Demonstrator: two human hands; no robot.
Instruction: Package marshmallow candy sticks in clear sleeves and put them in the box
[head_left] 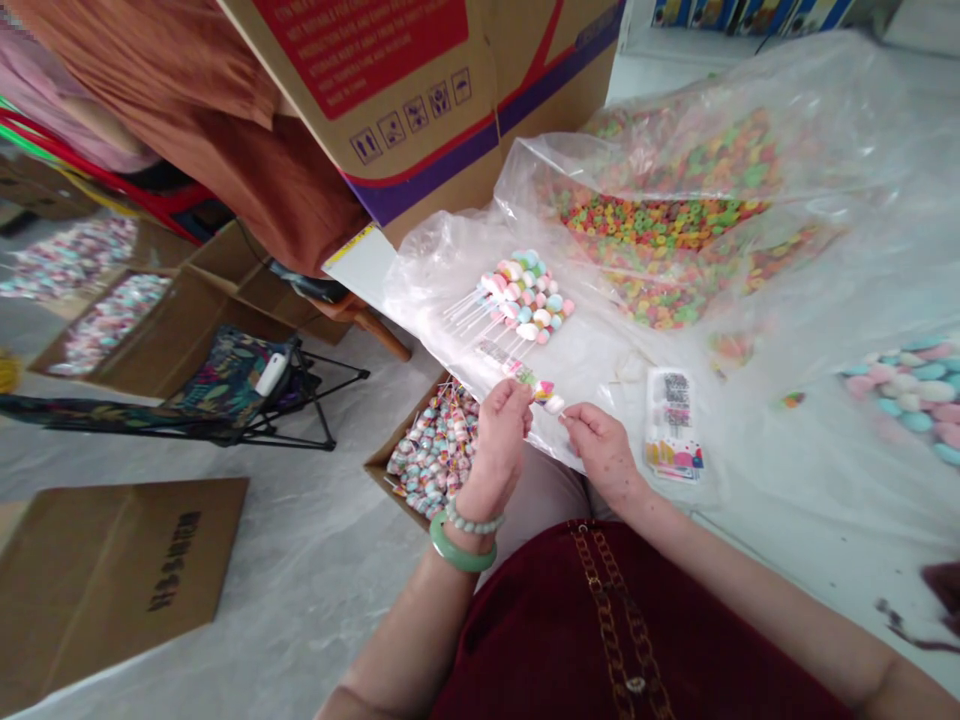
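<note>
My left hand (502, 430) is closed, thumb and fingers pinching a marshmallow skewer (553, 404) near a colourful printed part. My right hand (606, 455) pinches the thin stick at its other end. A white marshmallow shows between the hands, and the fingers partly hide the rest. Just beyond, a pile of marshmallow skewers (529, 300) in pink, white and blue lies with sticks toward the left. Right of my hands is a stack of printed plastic bags (675, 425).
A large clear bag of coloured candy rings (675, 220) lies at the back, near a big carton (420, 110). Loose marshmallows (919, 390) sit at right. Below the table edge stands a box of wrapped candies (435, 450). A folding chair (240, 380) and another person's brown clothing (225, 110) are left.
</note>
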